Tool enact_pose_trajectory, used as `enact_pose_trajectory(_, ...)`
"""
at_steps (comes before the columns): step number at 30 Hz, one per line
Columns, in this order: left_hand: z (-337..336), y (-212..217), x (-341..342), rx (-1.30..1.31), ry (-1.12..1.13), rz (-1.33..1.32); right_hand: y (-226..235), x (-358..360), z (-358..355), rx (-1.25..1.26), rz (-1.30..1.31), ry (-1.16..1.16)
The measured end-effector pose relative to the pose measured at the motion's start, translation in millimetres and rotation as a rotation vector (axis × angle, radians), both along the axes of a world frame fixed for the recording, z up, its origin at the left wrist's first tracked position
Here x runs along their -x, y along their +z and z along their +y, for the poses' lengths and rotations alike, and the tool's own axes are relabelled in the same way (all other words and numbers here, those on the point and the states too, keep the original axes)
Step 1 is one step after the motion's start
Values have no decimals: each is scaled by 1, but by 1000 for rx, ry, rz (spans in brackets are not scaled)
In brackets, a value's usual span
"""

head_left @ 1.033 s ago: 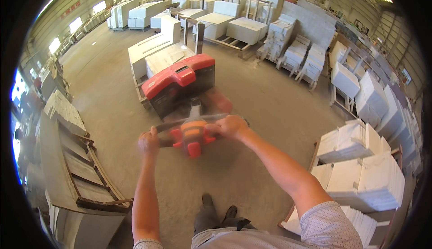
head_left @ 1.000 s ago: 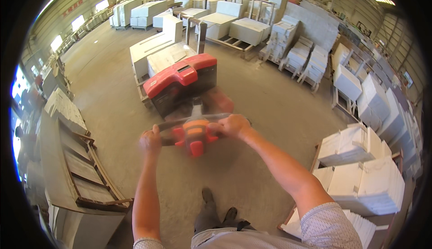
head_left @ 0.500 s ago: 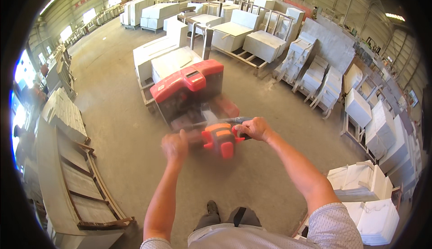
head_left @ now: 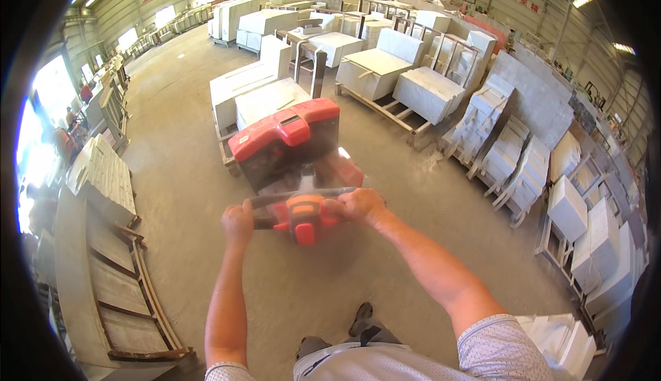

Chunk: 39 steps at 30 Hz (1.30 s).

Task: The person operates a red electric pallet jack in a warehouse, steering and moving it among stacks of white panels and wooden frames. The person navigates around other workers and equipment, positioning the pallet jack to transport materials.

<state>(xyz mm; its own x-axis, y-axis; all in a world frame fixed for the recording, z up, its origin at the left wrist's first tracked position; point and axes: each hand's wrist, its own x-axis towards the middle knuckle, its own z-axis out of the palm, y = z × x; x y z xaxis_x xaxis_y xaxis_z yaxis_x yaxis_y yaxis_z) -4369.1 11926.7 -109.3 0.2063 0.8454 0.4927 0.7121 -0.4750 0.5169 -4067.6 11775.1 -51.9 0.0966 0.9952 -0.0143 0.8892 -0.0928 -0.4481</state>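
Both my hands are on the control handle (head_left: 303, 217) of a red and black electric pallet truck (head_left: 286, 133). My left hand (head_left: 237, 224) is closed round the handle's left grip. On the right side, my right hand (head_left: 363, 205) wraps the other grip, its thumb side close to the red and orange control head. The truck's body stands ahead of me, up against a wooden pallet carrying pale stone slabs (head_left: 272, 98). Its forks are hidden beneath that load.
Palletised stone blocks (head_left: 375, 74) and A-frames with leaning slabs (head_left: 506, 147) line the right. A wooden frame with a long curved slab (head_left: 124, 277) and a slab stack (head_left: 103, 178) stand at left. More white slabs (head_left: 561, 340) are near lower right. Concrete floor (head_left: 165, 119) runs between.
The handle and both hands have swung left. The surroundings have shifted right in view, and the near right slab stack has slid partly out of sight. My feet have moved in a step.
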Motion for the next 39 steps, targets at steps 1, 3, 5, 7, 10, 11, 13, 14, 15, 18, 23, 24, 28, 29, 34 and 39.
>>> enact_pose_trajectory(1,9,-1,-8,-2,32,7,-1,-11,14,-5,2,31)
enact_pose_trajectory(3,29,-2,-26,78,67,32,-5,-32,40,-41,-53,48)
enact_pose_trajectory(5,53,-2,-46,143,166,59,-7,-51,66,-23,-26,54)
enact_pose_trajectory(7,81,-4,-66,156,139,42,-10,-74,99,-35,-35,50)
enact_pose_trajectory(10,121,-8,-88,168,151,59,-15,-98,141,-41,-25,61)
enact_pose_trajectory(11,135,-10,-96,174,180,80,-17,-107,155,-46,-19,69)
enact_pose_trajectory(13,165,-16,-115,168,168,73,-22,-129,191,18,-66,66)
enact_pose_trajectory(14,180,-18,-125,157,166,76,-22,-137,207,44,-95,67)
enact_pose_trajectory(15,193,-19,-134,143,161,77,-23,-146,221,11,-78,79)
enact_pose_trajectory(18,229,-20,-166,137,148,21,-22,-176,261,-84,-42,122)
enact_pose_trajectory(23,307,-31,-215,-22,116,86,-30,-227,347,98,-1,63)
enact_pose_trajectory(24,322,-34,-224,-31,115,113,-35,-238,361,85,28,63)
enact_pose_trajectory(28,373,-46,-258,-68,136,95,-54,-273,422,-22,-39,92)
enact_pose_trajectory(29,386,-49,-266,-36,131,78,-55,-282,436,-55,-25,134)
enact_pose_trajectory(34,460,-64,-308,-15,150,39,-59,-327,512,-35,46,228)
enact_pose_trajectory(39,537,-76,-348,-56,221,22,-68,-373,591,-3,45,347)
